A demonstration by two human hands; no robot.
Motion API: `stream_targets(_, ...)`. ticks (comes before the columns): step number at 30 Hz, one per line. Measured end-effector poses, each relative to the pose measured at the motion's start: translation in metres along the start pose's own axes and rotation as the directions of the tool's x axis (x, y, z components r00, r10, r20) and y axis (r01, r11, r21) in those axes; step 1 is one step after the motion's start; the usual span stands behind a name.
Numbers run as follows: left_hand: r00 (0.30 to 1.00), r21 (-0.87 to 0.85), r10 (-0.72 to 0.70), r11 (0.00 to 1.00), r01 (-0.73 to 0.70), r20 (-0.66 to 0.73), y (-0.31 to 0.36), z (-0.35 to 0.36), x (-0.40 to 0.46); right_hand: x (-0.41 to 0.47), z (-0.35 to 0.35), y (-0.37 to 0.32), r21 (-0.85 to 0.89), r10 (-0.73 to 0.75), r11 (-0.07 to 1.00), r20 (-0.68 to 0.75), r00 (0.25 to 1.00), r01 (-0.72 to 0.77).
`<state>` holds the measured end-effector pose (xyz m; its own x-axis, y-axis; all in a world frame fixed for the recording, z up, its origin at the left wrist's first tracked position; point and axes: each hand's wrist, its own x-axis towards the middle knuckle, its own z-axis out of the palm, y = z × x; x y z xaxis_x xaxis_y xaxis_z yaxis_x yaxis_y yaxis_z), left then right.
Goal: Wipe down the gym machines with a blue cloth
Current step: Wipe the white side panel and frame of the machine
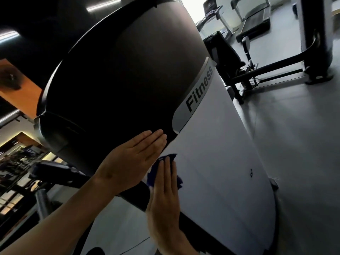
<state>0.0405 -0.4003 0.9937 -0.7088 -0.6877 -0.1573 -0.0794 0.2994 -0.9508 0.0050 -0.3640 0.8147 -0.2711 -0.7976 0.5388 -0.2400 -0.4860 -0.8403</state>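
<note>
Two flat hands: right hand (163, 183) pressing blue cloth (166, 159) onto white machine panel (217, 162), left hand (132, 155), fingers straight, on dark shroud (114, 80).

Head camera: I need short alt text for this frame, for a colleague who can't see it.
The right hand presses a blue cloth flat against a gym machine's white panel, while the left hand rests open on the dark housing beside it. A strip reading "Fitness" crosses the machine.
</note>
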Motion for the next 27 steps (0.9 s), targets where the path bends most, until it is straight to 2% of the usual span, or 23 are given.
stream_targets(3,0.999,-0.007,-0.047,0.999,0.046,-0.01,0.005,0.0,0.001,0.058,-0.02,0.018,0.138,0.149,0.981,-0.111,0.983,-0.133)
stream_targets(5,0.997,-0.038,-0.078,0.996,0.077,-0.014,0.008,0.0,0.005,0.107,-0.034,0.031,0.263,0.343,0.915,-0.102,0.934,-0.307)
stream_targets(7,0.996,-0.05,-0.088,0.995,0.088,-0.003,0.009,0.0,0.007,0.132,-0.038,0.041,0.288,0.413,0.884,-0.114,0.904,-0.367)
stream_targets(10,0.995,-0.064,-0.101,0.993,0.1,-0.01,0.01,-0.001,0.008,0.092,-0.025,0.029,0.212,0.294,0.944,-0.19,0.937,-0.253)
stream_targets(14,0.997,-0.019,-0.076,0.997,0.076,0.012,0.01,0.001,0.006,-0.017,-0.003,0.005,0.077,0.104,0.992,-0.084,0.991,-0.098)
stream_targets(16,0.996,-0.005,-0.091,0.996,0.091,0.007,0.012,0.001,0.004,-0.005,-0.008,0.021,0.018,0.055,0.998,-0.049,0.997,-0.055)
stream_targets(18,0.991,-0.01,-0.135,0.991,0.135,0.0,0.019,0.001,0.005,0.044,-0.02,0.041,0.069,0.145,0.988,-0.075,0.987,-0.14)
stream_targets(21,0.981,-0.014,-0.195,0.981,0.195,0.008,0.031,0.002,0.01,0.125,-0.041,0.065,0.246,0.396,0.896,-0.07,0.916,-0.369)
stream_targets(24,0.976,-0.017,-0.216,0.976,0.216,0.004,0.036,0.003,0.013,0.117,-0.036,0.065,0.237,0.349,0.92,-0.137,0.927,-0.312)
stream_targets(27,0.977,-0.013,-0.214,0.977,0.214,0.002,0.036,0.003,0.014,0.028,-0.015,0.041,0.134,0.212,0.972,-0.153,0.965,-0.192)
